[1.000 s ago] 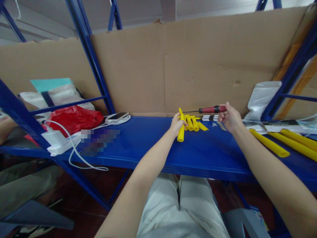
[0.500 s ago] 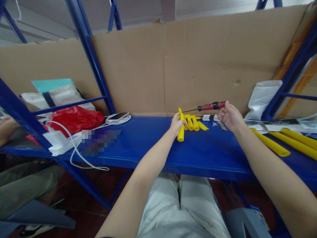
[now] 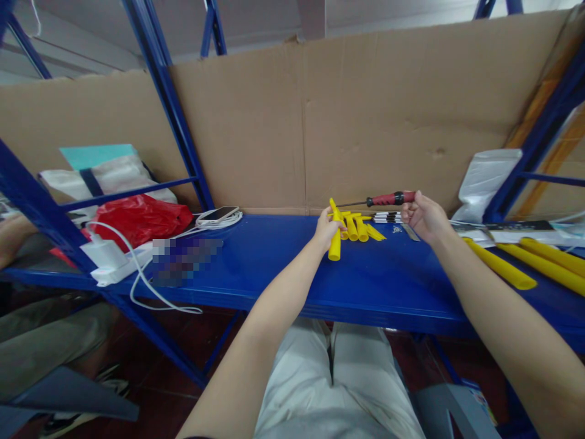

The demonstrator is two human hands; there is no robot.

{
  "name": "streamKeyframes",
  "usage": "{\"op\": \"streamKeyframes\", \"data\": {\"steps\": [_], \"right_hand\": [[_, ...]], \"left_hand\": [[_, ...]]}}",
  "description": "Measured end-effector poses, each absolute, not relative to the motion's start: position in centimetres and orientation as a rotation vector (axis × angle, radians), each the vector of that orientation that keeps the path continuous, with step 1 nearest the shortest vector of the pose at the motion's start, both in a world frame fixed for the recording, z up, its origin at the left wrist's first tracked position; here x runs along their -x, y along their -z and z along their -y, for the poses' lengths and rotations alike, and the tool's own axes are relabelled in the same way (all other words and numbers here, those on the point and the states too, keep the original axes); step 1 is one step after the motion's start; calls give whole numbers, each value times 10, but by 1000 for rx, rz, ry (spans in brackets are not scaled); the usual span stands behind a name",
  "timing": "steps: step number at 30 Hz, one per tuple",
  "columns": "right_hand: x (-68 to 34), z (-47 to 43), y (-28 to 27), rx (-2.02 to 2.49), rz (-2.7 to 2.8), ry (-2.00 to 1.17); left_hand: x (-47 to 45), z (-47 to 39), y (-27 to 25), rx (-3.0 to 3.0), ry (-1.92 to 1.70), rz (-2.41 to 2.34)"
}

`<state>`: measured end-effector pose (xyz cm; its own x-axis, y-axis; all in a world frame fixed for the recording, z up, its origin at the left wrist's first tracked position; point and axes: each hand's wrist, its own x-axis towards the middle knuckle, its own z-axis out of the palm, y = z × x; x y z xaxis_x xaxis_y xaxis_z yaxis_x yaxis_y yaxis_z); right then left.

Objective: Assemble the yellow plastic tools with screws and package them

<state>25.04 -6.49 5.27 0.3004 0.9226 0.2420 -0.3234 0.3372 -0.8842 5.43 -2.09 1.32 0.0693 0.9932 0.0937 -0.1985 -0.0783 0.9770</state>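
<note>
My left hand [image 3: 327,228] is closed around a yellow tube-shaped piece [image 3: 335,247], its round end toward me and a thin tip pointing up and away. My right hand [image 3: 425,214] pinches the end of the red and black handle of a screwdriver [image 3: 390,199]. The dark shaft runs left and meets the upper part of the yellow piece; the exact contact point is too small to make out. Just right of my left hand lie several similar yellow pieces [image 3: 362,231]. White sticks with black bands [image 3: 387,217] and small white bits [image 3: 397,229] rest between my hands.
Long yellow tubes [image 3: 503,265] lie on the blue bench [image 3: 269,262] at right, near a white pouch [image 3: 487,183]. A phone [image 3: 220,213] on coiled cable, a red bag [image 3: 141,219] and a power strip [image 3: 109,274] sit left. Cardboard [image 3: 237,128] stands behind. Another person's arm shows far left.
The screwdriver handle has tipped slightly lower at its right end, and my right hand has shifted a little with it. My left hand keeps the yellow piece in place.
</note>
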Motion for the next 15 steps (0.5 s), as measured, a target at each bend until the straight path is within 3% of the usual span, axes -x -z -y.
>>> {"op": "streamKeyframes", "data": {"steps": [15], "right_hand": [[-256,57,-47,811,866,-908]], "left_hand": [[-56,22,-12,-1208,-1289,-961]]}}
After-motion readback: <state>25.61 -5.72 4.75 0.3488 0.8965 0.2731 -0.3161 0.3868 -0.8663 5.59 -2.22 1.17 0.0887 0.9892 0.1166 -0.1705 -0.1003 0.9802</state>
